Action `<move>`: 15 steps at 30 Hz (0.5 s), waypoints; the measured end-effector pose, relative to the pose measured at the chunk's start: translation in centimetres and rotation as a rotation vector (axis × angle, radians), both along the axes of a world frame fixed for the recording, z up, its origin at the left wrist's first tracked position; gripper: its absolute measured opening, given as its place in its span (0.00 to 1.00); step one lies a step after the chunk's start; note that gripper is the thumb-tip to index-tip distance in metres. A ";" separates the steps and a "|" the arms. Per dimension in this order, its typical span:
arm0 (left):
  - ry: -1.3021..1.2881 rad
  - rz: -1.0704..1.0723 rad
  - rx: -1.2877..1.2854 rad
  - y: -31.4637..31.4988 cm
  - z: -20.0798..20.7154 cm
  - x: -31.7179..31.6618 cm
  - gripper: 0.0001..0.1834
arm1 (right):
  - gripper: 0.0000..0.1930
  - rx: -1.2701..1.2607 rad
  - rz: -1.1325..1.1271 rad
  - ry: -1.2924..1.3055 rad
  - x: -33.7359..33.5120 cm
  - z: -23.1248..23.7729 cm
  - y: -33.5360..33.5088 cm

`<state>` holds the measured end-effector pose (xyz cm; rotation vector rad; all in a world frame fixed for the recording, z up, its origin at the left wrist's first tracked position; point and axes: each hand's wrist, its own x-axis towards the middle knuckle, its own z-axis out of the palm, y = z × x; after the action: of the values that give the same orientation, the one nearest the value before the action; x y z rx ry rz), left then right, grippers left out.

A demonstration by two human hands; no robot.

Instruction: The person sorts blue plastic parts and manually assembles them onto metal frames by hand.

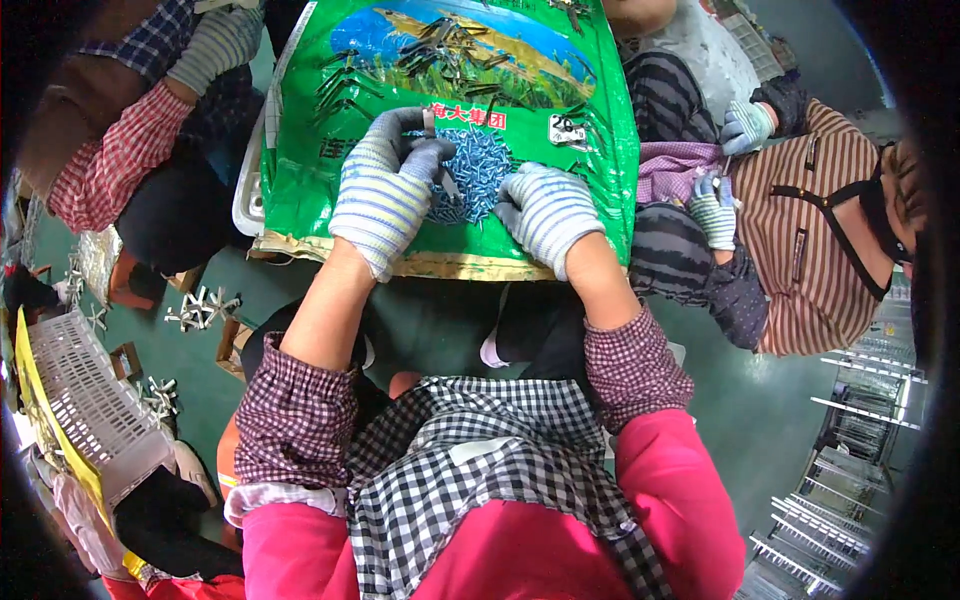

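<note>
My left hand, in a blue-and-white striped knit glove with grey coated fingers, is closed on a small flat metal piece that sticks up from its fingertips. Just below its thumb, a dark metal clip shows against a heap of small blue screws. My right hand, gloved alike, rests at the heap's right edge with its fingers curled in. Whatever those fingertips hold is hidden. Beneath both hands lies a green printed sack. Dark narrow metal clips are piled at its far end.
More clips lie along the sack's left side. On the left is a person's gloved hand; on the right, another person's gloved hands. A white perforated basket stands at lower left, metal racks at lower right.
</note>
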<state>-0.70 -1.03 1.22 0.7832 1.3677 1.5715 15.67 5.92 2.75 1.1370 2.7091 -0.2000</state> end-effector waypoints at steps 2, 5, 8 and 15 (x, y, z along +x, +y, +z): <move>0.007 -0.013 0.006 -0.1 -0.2 -0.1 0.11 | 0.10 0.013 0.008 0.021 0.1 -0.4 0.0; 0.015 -0.042 0.009 -0.3 -0.3 -0.4 0.09 | 0.09 0.007 0.027 0.112 0.9 -0.6 0.5; -0.041 -0.074 -0.026 -0.5 0.7 -0.3 0.08 | 0.05 -0.118 -0.049 0.475 1.5 -0.1 1.0; -0.110 -0.063 0.002 -0.3 -0.3 -0.2 0.11 | 0.07 -0.058 0.015 0.427 2.6 0.1 1.9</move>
<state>-0.88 -1.35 0.94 0.7232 1.2512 1.5443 18.31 7.85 2.89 1.1684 3.0479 -0.5759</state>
